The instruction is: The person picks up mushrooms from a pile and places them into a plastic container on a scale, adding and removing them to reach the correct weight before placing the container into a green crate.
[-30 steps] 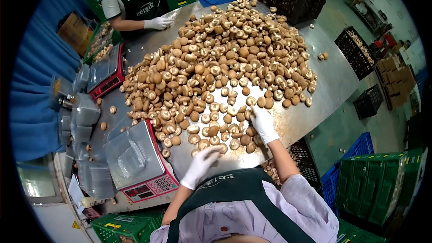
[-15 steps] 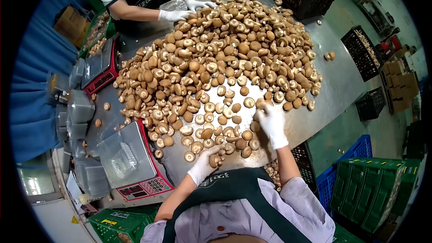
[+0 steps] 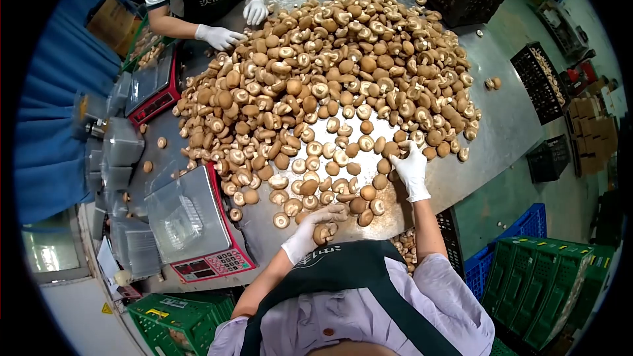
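Left hand (image 3: 308, 232) curled round mushrooms (image 3: 322, 234) that a loose grip could drop; right hand (image 3: 410, 167), grip unclear, at the pile (image 3: 323, 66).

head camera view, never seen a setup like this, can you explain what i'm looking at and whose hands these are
There is no machine here: a person works with their own two hands, in white gloves. One camera worn on the head looks forward and down, so the chest shows at the bottom. On the metal table lies a big pile of mushrooms. The left hand holds at least one mushroom; the right hand has its fingers at the pile's edge, though whether they grip anything is unclear. To the left stands a red scale. The gloved hands at the top belong to a co-worker.
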The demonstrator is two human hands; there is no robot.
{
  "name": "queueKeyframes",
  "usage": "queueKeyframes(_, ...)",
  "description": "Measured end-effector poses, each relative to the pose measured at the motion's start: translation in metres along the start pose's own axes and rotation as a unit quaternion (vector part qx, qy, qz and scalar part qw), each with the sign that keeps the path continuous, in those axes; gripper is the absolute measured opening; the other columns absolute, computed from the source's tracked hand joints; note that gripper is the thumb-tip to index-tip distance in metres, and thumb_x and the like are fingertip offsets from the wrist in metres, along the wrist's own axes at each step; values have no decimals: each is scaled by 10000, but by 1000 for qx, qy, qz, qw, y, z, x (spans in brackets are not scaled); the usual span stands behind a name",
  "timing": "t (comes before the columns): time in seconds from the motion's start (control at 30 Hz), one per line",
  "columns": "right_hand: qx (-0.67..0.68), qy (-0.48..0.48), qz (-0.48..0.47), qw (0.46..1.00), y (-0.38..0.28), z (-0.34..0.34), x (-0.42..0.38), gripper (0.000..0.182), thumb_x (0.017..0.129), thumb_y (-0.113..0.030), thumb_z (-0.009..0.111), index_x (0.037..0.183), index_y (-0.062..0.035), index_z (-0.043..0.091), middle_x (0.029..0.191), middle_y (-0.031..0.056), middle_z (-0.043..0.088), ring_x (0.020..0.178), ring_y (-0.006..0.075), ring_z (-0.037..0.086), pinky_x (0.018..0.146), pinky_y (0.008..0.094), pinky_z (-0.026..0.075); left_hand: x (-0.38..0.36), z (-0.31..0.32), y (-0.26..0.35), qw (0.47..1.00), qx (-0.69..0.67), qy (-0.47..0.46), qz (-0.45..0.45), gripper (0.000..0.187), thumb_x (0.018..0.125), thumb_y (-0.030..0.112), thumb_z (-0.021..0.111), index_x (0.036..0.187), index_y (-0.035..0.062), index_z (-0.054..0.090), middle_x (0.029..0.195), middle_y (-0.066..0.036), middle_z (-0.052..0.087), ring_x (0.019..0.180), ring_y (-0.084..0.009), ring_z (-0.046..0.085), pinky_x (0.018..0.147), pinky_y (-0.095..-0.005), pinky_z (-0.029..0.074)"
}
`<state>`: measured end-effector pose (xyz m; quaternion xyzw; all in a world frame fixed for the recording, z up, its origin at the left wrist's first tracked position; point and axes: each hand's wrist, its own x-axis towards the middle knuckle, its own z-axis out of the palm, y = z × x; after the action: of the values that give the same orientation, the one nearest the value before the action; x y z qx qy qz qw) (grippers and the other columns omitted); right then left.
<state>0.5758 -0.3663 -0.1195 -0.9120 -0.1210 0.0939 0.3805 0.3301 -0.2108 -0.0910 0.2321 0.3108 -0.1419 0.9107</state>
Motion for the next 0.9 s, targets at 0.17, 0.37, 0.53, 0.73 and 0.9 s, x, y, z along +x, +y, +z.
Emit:
queueKeyframes(0.17,65,71,-55,994,-29,-3,-15,271,674,-128,725,915,-78,611,787,86,639,667,189,621,633,297,504,1,-4,-1,999,7,-42,8,447,927,268,424,1307,32,408,1123,-84,566,631,-77,496,544,-173,427)
queueKeyframes(0.37,12,-45,-217,975,-60,14,-45,262,718,-107,681,970,-78,618,879,102,643,759,240,623,702,319,506,-2,4,4,999,15,-40,31,505,947,358,392,1348,52,370,1176,-93,545,642,-74,510,560,-171,434)
queueKeyframes(0.53,-126,-17,-171,977,-25,28,-17,399,707,-146,683,1082,-61,574,1087,121,605,958,305,553,846,377,454,-7,-1,1,998,35,-50,32,458,944,297,429,1305,16,412,1147,-98,567,638,-74,521,556,-176,441)
queueKeyframes(0.73,-101,-56,-174,978,-29,17,-24,333,725,-168,676,1040,-76,619,919,130,632,875,318,564,780,392,469,-4,-10,-7,999,14,-44,12,443,928,292,470,1283,28,432,1090,-100,594,686,-83,552,522,-166,462)
queueKeyframes(0.9,-176,-48,-288,940,-30,33,-25,393,687,-207,707,1048,-83,611,900,127,624,920,292,550,822,393,420,-8,-1,-6,997,35,-67,0,499,908,329,506,1286,15,418,1105,-104,582,813,-141,593,592,-187,492)
